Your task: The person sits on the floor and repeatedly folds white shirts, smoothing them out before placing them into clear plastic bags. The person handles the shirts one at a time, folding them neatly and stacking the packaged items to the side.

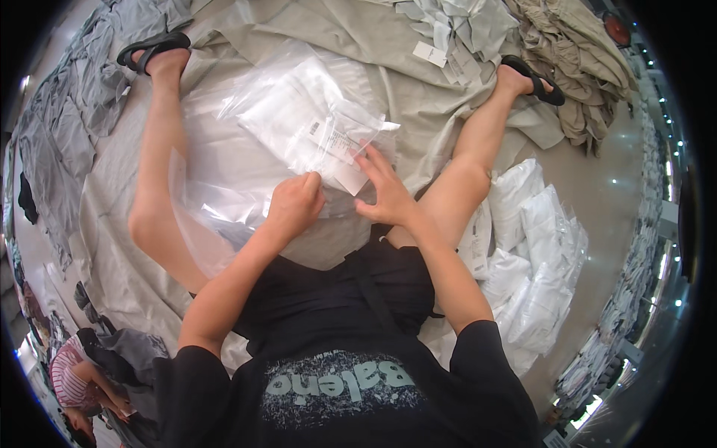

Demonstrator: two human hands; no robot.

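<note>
- Work item: bagged white garment (287,123), lying between the spread legs on loose clear film (224,160); all places below relative to it.
- Done, my read: garment is in its clear bag, printed label (332,140) showing at its right half.
- Left: closing or smoothing, maybe; can't tell if the bag is sealed.
- White packets (538,261) piled to its right, nearer the torso; probably finished units.
- Left hand (296,203): closed fist, knuckles up, at its near edge. Can't tell if film is pinched inside.
- Right hand (385,187): grip open, thumb apart from fingers, fingertips over its right side by the label.
- Both forearms reach in from its near side, converging; hands near each other, not touching.
</note>
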